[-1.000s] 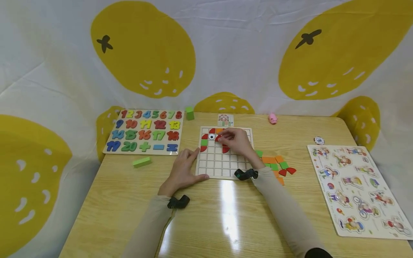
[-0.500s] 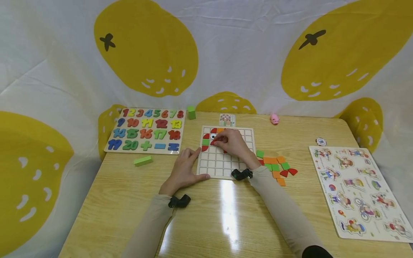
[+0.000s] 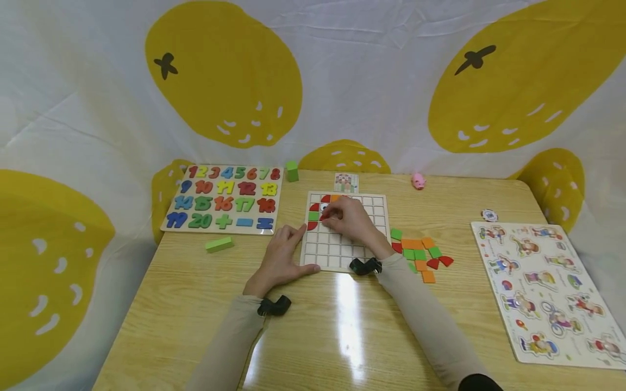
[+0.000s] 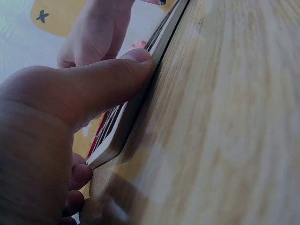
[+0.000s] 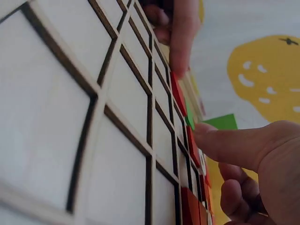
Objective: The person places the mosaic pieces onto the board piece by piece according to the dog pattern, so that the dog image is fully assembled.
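Note:
My left hand (image 3: 280,258) braces the near left corner of a wooden grid board (image 3: 337,252). Its thumb (image 4: 117,79) presses the board's front edge, while the extended index finger (image 5: 182,44) touches the left edge. Over the upper left cells, my right hand (image 3: 351,220) pinches a red quarter-circle piece (image 5: 192,147) between thumb and fingers, right at a cell below the round eye tile (image 3: 324,206), which is partly covered. Along the left column sit a green square (image 3: 313,216) and another red quarter-circle (image 3: 312,225). An orange piece (image 3: 335,199) lies in the top row.
Loose orange, green and red pieces (image 3: 413,244) lie right of the board. A pattern card (image 3: 346,183) stands behind it. At left are a number puzzle (image 3: 220,232), a green bar (image 3: 219,244) and a green block (image 3: 292,171). A figure puzzle (image 3: 577,350) and pink pig (image 3: 418,181) are at right.
My right hand has carried the red piece left and slightly nearer, from right of the eye tile to the cell below it. The left hand keeps its place on the board.

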A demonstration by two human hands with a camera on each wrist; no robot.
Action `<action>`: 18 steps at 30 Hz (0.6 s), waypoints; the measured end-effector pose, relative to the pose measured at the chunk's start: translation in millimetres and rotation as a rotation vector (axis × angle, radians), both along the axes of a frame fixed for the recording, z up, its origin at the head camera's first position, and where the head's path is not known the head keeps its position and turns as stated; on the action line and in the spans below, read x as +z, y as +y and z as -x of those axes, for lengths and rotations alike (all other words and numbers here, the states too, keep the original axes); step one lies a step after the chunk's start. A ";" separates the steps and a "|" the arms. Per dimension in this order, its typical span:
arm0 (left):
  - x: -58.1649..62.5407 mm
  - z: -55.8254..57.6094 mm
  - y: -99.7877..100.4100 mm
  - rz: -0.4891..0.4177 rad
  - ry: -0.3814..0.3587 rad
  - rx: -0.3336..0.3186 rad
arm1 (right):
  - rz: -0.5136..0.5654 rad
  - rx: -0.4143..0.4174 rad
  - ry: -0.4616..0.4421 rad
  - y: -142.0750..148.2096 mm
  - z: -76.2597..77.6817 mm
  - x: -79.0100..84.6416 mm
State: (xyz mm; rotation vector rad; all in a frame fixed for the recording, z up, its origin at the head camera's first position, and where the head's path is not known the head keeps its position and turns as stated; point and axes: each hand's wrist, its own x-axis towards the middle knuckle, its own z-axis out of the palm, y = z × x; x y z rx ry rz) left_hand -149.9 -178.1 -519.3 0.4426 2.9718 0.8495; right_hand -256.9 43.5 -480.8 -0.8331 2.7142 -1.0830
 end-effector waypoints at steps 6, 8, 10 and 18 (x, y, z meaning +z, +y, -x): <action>1.5 0.9 -1.1 -0.006 0.016 0.010 | -0.058 -0.026 0.002 3.7 3.4 2.8; 1.3 1.3 -0.6 -0.007 0.016 0.010 | -0.056 -0.020 0.002 6.3 4.0 2.2; 0.7 1.4 0.6 -0.006 0.009 0.007 | -0.018 -0.028 0.010 12.7 3.7 1.7; 1.3 -1.7 4.2 0.008 -0.026 0.030 | 0.050 -0.139 -0.026 97.4 -15.8 21.5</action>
